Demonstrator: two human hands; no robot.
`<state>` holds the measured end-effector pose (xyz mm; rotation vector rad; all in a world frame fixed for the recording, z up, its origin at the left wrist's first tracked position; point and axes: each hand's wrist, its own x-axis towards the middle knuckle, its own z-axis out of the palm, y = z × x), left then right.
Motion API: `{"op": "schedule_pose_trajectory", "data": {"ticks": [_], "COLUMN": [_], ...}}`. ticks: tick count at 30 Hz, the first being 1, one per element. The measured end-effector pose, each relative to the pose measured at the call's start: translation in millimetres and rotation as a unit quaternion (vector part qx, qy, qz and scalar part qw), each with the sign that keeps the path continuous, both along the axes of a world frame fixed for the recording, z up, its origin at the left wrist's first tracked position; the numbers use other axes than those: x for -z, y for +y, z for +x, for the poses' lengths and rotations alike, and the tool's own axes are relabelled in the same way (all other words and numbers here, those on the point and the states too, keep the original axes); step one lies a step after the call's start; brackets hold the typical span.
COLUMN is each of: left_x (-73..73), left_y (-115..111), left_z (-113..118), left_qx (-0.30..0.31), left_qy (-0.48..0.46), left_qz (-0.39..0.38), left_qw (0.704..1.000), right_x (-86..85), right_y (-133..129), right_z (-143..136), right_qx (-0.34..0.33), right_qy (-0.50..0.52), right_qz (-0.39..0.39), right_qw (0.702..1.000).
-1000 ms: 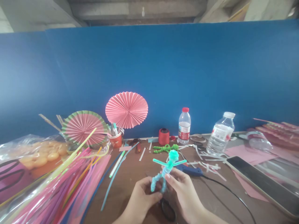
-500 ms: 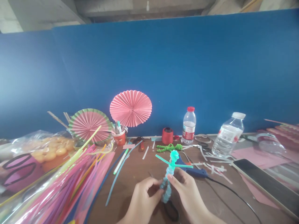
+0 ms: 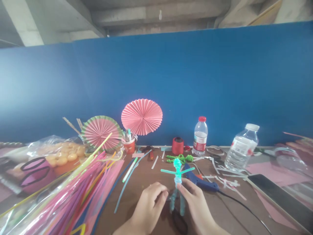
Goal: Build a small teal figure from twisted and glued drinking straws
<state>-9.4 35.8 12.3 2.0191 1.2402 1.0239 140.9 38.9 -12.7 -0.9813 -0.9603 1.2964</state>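
A small turquoise and pale-blue pipe cleaner figure (image 3: 178,179) stands upright between my hands, with both arms stretched sideways and two legs apart. My right hand (image 3: 197,204) pinches it at the waist between thumb and fingers. Beside its legs, my left hand (image 3: 150,205) is closed, thumb against the curled fingers. Whether anything small is in that pinch is hidden. A dark loop (image 3: 179,222) lies on the table below the figure. Behind my right hand rests a blue glue gun (image 3: 204,182) with a black cord. Green twisted pipe cleaners (image 3: 179,159) lie behind the figure's head.
Bagged colourful pipe cleaners (image 3: 85,192) cover the left side. Two pleated paper fans (image 3: 141,117) stand by a cup of markers (image 3: 128,146). Two upright water bottles (image 3: 200,138), paper strips (image 3: 230,184) and a phone (image 3: 278,199) are to the right. A blue partition (image 3: 171,71) stands behind.
The figure has turned from tilted to upright and its legs are spread further apart. My left hand has drawn slightly left, away from its legs. The camera view has shifted a little.
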Motion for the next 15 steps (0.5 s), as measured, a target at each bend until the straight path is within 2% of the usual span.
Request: {"op": "schedule_pose_trajectory", "data": {"ticks": [2, 4, 6, 7, 9, 11, 15], "left_x": [-7.5, -14.2, -17.9, -18.2, -15.3, -9.4, 0.3], "left_y": [8, 19, 28, 30, 30, 25, 13], "left_z": [-9, -26, -49, -61, -84, -100, -109], "left_qx": [-0.054, -0.124, -0.181, -0.205, -0.236, -0.251, -0.261], "left_qy": [0.038, 0.129, 0.283, 0.313, 0.342, 0.362, 0.384], "left_qz": [0.046, 0.058, -0.004, -0.031, -0.062, -0.078, -0.094], "left_qw": [0.997, 0.982, 0.942, 0.927, 0.907, 0.894, 0.881], "right_x": [3.6, 9.3, 15.4, 17.9, 21.4, 23.1, 25.0], "right_y": [-1, -1, -1, -1, -3, -8, -21], "right_z": [-5, -9, -13, -15, -18, -22, -29], "right_qx": [-0.005, -0.018, -0.018, -0.003, 0.01, -0.015, -0.077], "right_qy": [0.014, -0.005, -0.076, -0.128, -0.23, -0.308, -0.408], "right_qz": [-0.001, -0.003, 0.005, 0.027, 0.073, 0.103, 0.098], "right_qw": [1.0, 1.0, 0.997, 0.991, 0.97, 0.946, 0.904]}}
